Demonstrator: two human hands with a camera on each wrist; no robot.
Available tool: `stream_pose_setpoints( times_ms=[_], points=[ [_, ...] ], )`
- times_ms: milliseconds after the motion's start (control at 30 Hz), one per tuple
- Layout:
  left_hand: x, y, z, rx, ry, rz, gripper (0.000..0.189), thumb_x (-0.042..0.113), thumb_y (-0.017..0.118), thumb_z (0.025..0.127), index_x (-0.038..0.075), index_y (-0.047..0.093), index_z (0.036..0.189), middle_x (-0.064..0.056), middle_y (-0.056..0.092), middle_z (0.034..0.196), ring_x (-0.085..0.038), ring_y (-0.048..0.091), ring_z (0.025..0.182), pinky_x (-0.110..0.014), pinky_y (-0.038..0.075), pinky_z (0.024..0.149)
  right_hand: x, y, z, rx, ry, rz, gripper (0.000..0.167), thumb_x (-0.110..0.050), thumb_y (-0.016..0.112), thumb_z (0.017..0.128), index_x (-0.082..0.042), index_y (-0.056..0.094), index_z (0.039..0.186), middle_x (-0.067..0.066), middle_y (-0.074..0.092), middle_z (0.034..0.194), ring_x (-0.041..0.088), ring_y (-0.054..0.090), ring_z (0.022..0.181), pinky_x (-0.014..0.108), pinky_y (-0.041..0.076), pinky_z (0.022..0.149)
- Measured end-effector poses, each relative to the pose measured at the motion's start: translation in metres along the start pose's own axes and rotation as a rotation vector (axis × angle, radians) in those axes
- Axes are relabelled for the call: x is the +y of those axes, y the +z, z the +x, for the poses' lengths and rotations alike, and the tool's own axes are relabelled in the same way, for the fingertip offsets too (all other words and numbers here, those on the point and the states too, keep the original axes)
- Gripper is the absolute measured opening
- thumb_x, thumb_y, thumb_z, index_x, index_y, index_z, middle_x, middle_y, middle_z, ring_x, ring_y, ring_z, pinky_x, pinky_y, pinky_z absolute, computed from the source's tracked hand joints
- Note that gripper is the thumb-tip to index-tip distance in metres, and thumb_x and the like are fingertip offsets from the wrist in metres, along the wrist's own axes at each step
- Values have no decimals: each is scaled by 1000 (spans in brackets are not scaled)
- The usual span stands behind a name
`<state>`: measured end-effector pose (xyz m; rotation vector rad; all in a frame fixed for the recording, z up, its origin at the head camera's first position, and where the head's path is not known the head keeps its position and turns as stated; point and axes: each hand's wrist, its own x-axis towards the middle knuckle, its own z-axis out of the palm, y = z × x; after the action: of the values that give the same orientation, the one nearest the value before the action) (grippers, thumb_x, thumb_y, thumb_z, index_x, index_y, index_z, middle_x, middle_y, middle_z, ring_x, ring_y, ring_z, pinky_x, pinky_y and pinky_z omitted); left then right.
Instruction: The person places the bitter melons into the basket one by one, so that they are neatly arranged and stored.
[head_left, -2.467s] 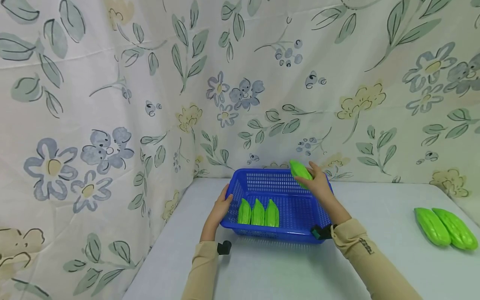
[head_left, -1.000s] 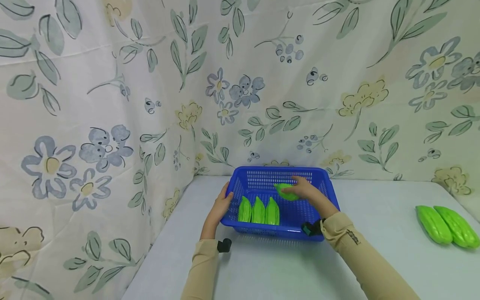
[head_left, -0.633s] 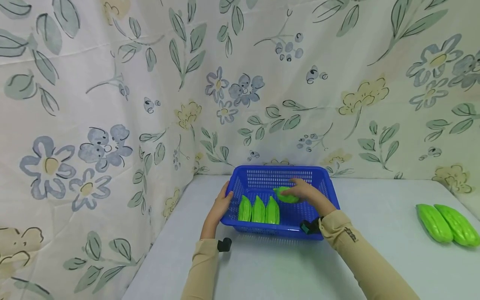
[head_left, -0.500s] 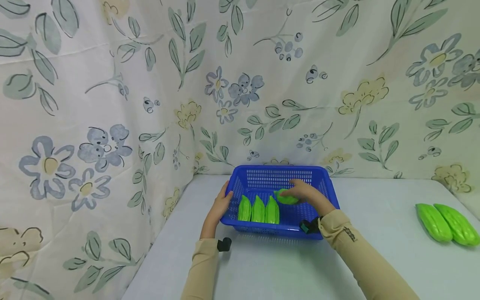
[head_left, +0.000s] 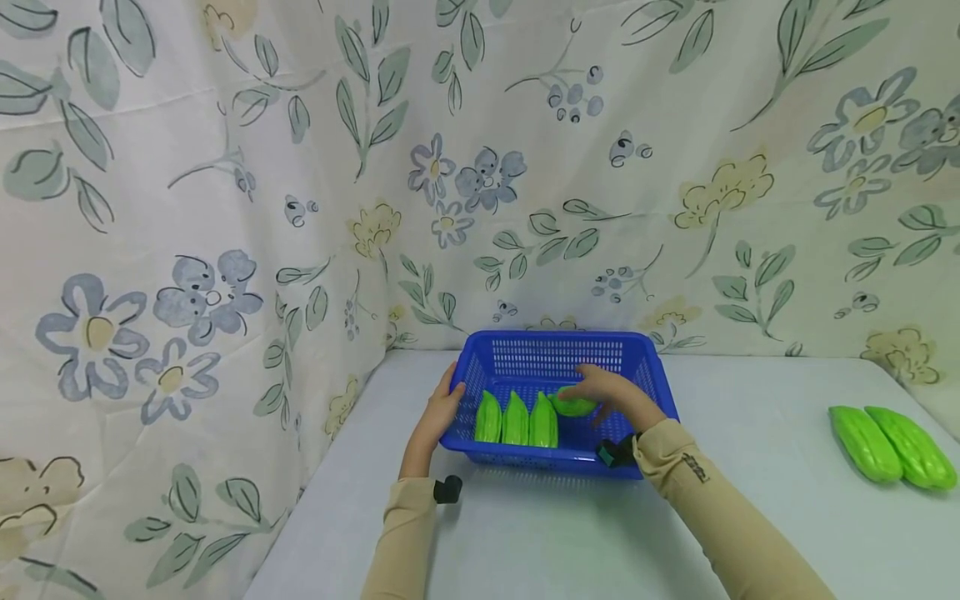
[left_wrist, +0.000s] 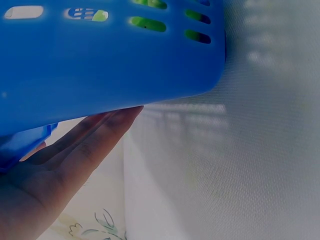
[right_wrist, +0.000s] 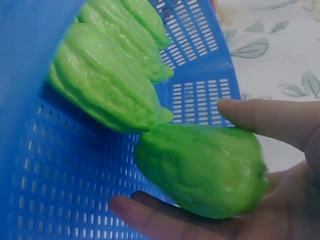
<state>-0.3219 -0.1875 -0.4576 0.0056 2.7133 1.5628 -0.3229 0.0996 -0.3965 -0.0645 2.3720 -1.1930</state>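
A blue perforated basket (head_left: 525,460) stands on the table. My left hand (head_left: 441,411) grips its left rim, thumb inside; in the left wrist view the fingers (left_wrist: 95,145) lie along the outer wall. Inside, three ridged green bitter melons (head_left: 516,421) stand side by side at the left. A fourth bitter melon (right_wrist: 200,170) lies to their right, its tip touching the nearest one in the right wrist view. Around it my right hand (head_left: 611,392) is spread, thumb lifted off its side and the other fingers extended along the opposite side.
Two more green bitter melons (head_left: 892,447) lie together on the white table (head_left: 757,475) at the far right. Behind and to the left hangs a floral cloth (head_left: 480,275), close to the basket's back.
My right hand has brought the fourth bitter melon from above the basket's back right down and left beside the row, and its fingers have loosened. The left hand has stayed on the rim.
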Motion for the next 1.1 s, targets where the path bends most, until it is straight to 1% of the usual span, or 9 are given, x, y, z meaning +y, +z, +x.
stream_pose_setpoints(
  times_ms=[200,400,667,900,1100],
  points=[
    [0,0,1,-2,1,-1,56,26,36,105,13,18,157,-21,21,161,-45,18,149,-66,18,117,1,1,1,-49,3,-16,86,-23,63,94,3,8,155,34,16,156,56,50,122,50,59,77],
    [0,0,2,2,-3,-1,56,26,36,106,14,18,157,-20,21,161,-45,18,149,-65,19,117,0,1,-1,-82,9,-3,87,-25,62,95,0,5,156,34,14,157,56,51,122,53,58,80],
    [0,-1,0,-1,-5,-3,57,26,37,105,13,18,157,-21,22,161,-45,19,148,-66,19,116,1,2,-11,-120,-29,-33,84,-25,59,97,1,5,155,35,15,156,55,55,117,52,59,76],
    [-3,-1,2,0,-1,-1,57,26,36,105,13,17,157,-20,22,161,-44,19,149,-65,19,117,3,1,-17,-94,-64,-50,82,-27,60,96,1,9,155,34,16,157,53,57,116,51,60,75],
    [-4,-1,3,0,-6,-1,57,27,37,105,13,17,157,-20,21,162,-44,18,149,-64,19,118,3,-1,-23,-69,-74,-42,83,-29,60,96,1,10,155,35,20,155,53,56,118,51,59,77]
  ],
)
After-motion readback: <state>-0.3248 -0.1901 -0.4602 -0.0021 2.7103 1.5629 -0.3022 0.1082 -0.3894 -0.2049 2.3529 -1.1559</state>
